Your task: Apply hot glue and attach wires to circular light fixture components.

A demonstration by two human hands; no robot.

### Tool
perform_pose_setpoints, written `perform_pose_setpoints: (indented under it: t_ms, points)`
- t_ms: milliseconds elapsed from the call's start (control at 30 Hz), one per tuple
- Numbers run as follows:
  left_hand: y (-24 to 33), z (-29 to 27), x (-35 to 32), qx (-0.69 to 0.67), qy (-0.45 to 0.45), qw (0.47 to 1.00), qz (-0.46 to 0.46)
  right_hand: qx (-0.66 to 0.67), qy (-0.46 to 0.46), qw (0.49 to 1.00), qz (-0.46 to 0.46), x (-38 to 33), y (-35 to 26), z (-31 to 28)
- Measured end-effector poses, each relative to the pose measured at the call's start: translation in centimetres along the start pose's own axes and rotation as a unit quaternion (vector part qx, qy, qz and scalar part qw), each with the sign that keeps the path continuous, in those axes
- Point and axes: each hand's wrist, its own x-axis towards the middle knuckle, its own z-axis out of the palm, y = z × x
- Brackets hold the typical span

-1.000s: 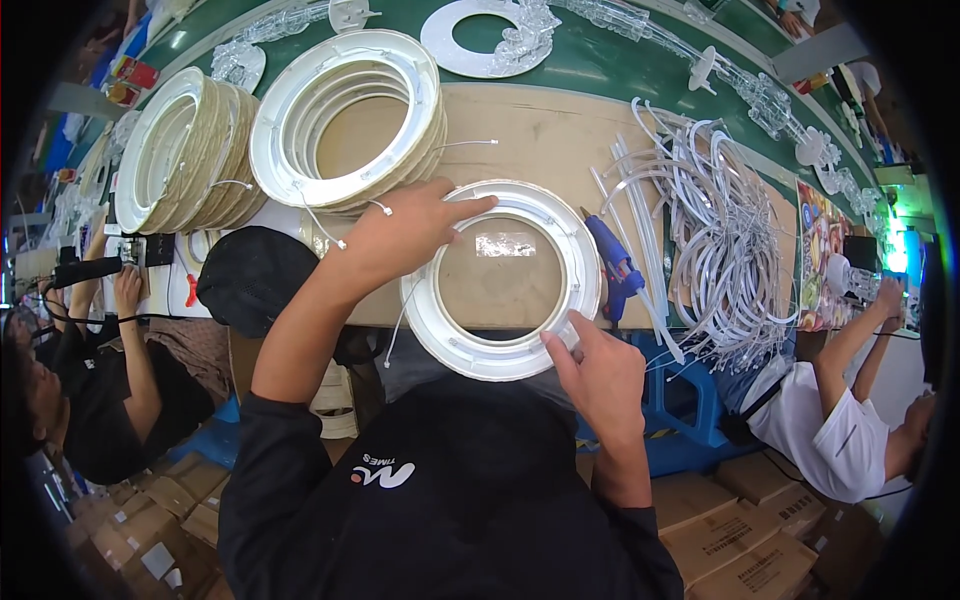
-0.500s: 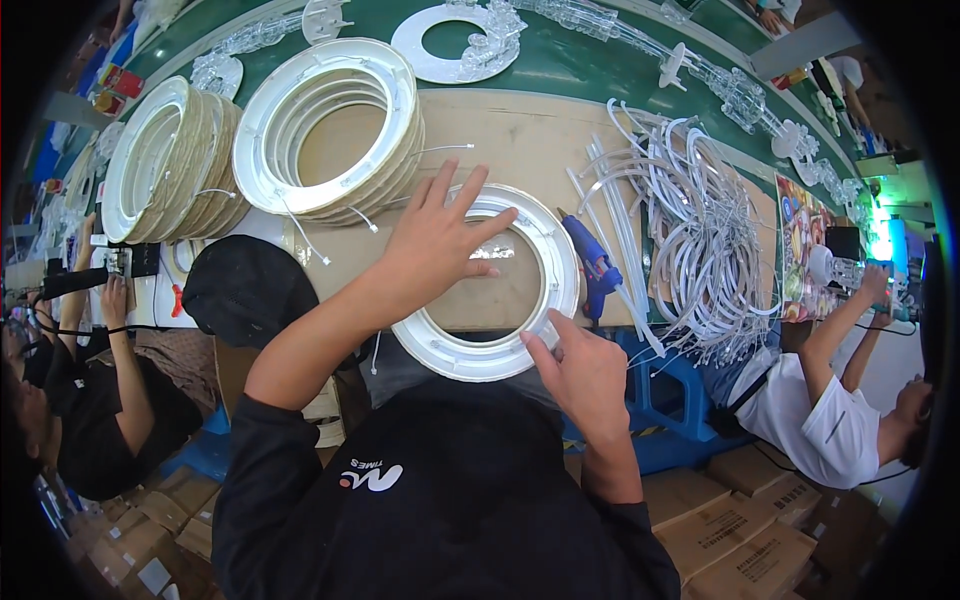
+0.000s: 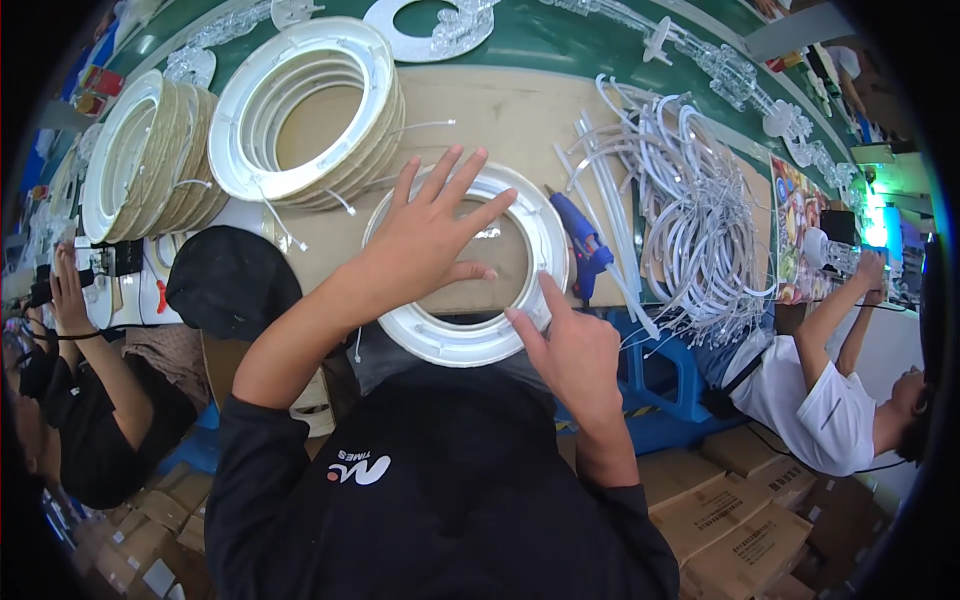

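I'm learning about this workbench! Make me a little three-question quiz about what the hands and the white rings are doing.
1. True or false: the left hand lies spread flat over the white ring in front of the person.
2. What does the right hand touch? A) the blue glue gun B) the ring's near right rim C) the bundle of white tubes
3. Fill in: to the left of that ring lies a black ____.

Key
1. True; the fingers are splayed across its opening.
2. B; a fingertip presses on the rim, while the glue gun lies apart beside it.
3. cap.
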Motion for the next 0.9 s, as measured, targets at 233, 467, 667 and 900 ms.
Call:
perform_pose_setpoints:
  t_ms: [233, 467, 667, 900]
  points:
    - [-0.6, -3.2, -2.9, -0.078, -0.148, 0.982, 0.092, 0.008, -0.005, 1.0, 0.014, 0.2, 0.3, -0.2]
    - [-0.9, -2.0, -3.5, -0.163, -0.237, 0.954, 0.082, 0.026, 0.006, 1.0, 0.005, 0.1, 0.4, 0.1]
    - [-1.1, -2.0, -3.8, -0.162, -0.246, 0.95, 0.101, 0.12, 0.047, 0.992, 0.004, -0.5, 0.7, 0.2]
    - [-1.6, -3.6, -5.7, -0.272, -0.095, 0.957, 0.041, 0.284, 0.118, 0.927, 0.216, -1.5, 5.7, 0.9]
